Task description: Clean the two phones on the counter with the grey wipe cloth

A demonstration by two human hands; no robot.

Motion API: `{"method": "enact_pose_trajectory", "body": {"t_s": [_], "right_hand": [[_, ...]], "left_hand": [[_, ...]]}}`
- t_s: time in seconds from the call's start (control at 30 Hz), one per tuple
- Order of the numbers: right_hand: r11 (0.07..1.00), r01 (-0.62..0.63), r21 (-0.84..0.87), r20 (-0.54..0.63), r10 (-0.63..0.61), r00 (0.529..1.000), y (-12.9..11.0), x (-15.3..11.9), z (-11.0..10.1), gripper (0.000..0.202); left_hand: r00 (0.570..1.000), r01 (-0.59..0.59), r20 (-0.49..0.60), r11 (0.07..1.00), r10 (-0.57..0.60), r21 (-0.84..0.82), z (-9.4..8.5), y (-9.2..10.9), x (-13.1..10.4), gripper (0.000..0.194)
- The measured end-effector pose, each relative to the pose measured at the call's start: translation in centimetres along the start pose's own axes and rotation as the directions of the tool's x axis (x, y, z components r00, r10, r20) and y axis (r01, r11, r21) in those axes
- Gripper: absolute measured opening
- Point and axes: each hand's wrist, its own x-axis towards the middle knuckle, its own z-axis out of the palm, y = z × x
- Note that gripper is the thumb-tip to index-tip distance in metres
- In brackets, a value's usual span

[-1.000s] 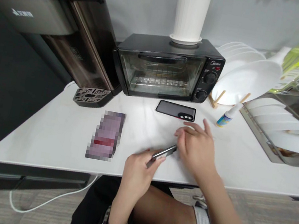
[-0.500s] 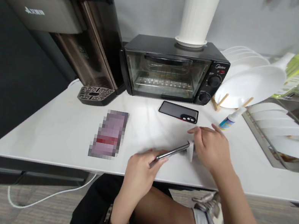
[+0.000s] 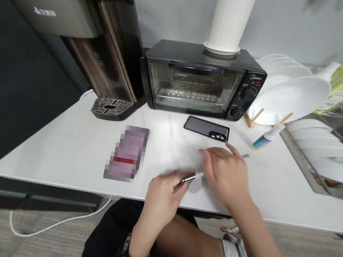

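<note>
My left hand (image 3: 165, 194) is closed round one end of a thin phone (image 3: 187, 178), held edge-on above the counter so that its metallic side shows. Over the phone's other part lies my right hand (image 3: 230, 174), slightly blurred, its fingers bent round a thin white wipe (image 3: 196, 185). Most of the phone is hidden behind that hand. A small grey tip (image 3: 246, 156) shows just past the right knuckles. Behind the hands rests a dark-edged phone case (image 3: 203, 126) with camera cutouts. To the left lies a blurred-out purple phone-shaped item (image 3: 128, 147).
A small spray bottle (image 3: 265, 138) stands right of the case. At the back are a toaster oven (image 3: 195, 84) bearing a white paper-cup stack (image 3: 233, 15), a water dispenser (image 3: 106, 46), and racked white plates (image 3: 293, 97). A sink (image 3: 323, 186) with dishes is at right.
My right hand has slid left along the phone with the white wipe, coming closer to my left hand and covering more of the phone. My left hand keeps its grip.
</note>
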Motion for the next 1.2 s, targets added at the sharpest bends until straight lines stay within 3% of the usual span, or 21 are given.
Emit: {"method": "enact_pose_trajectory", "body": {"t_s": [0.1,0.17,0.27,0.4,0.5,0.6,0.77,0.87,1.0,1.1,1.2], "right_hand": [[0.986,-0.162,-0.024,0.002,0.163,0.987,4.1,-0.2,-0.6,0.051],[0.98,-0.197,-0.011,0.003,0.197,0.98,4.5,-0.5,-0.7,0.052],[0.992,-0.122,-0.007,-0.036,0.122,0.992,1.5,-1.0,-0.3,0.048],[0.994,0.09,0.063,-0.005,-0.09,0.996,-4.9,-1.2,0.6,0.037],[0.979,0.168,0.111,0.009,-0.17,0.985,-6.8,-1.2,0.9,0.035],[0.989,0.126,0.08,-0.003,-0.126,0.992,-4.5,-1.2,0.5,0.037],[0.991,-0.137,-0.002,-0.05,0.137,0.989,3.0,-1.2,-0.8,0.047],[0.98,-0.197,-0.004,-0.04,0.197,0.98,3.9,-1.2,-1.0,0.049],[0.998,-0.063,0.001,-0.038,0.063,0.997,-0.7,-1.2,-0.1,0.042],[0.996,0.079,0.051,-0.003,-0.079,0.997,-5.0,-1.1,0.6,0.035],[0.986,0.153,0.069,0.023,-0.155,0.988,-6.4,-1.0,0.8,0.035]], "left_hand": [[1.0,-0.005,-0.013,0.994,0.004,-0.109,0.0,0.2,0.0,0.018],[1.0,-0.009,-0.014,0.992,0.008,-0.125,0.0,0.2,0.0,0.02],[0.999,-0.033,-0.006,0.994,0.032,-0.109,0.0,0.1,0.0,0.02],[0.998,-0.039,-0.047,0.991,0.045,0.131,0.1,-0.4,-0.1,0.03],[0.995,-0.035,-0.084,0.976,0.054,0.217,0.1,-0.8,-0.1,0.035],[0.999,-0.034,-0.035,0.986,0.04,0.161,0.0,-0.6,0.0,0.031],[0.999,-0.047,-0.013,0.995,0.046,-0.085,0.0,0.0,0.0,0.017],[0.999,-0.049,-0.015,0.993,0.047,-0.105,0.1,0.1,0.0,0.019],[0.998,-0.065,-0.015,0.998,0.065,0.01,0.1,-0.1,0.0,0.018],[0.998,-0.018,-0.06,0.985,0.029,0.171,0.2,-0.4,-0.1,0.032],[0.997,-0.007,-0.073,0.98,0.022,0.2,0.1,-0.5,-0.2,0.036]]}}
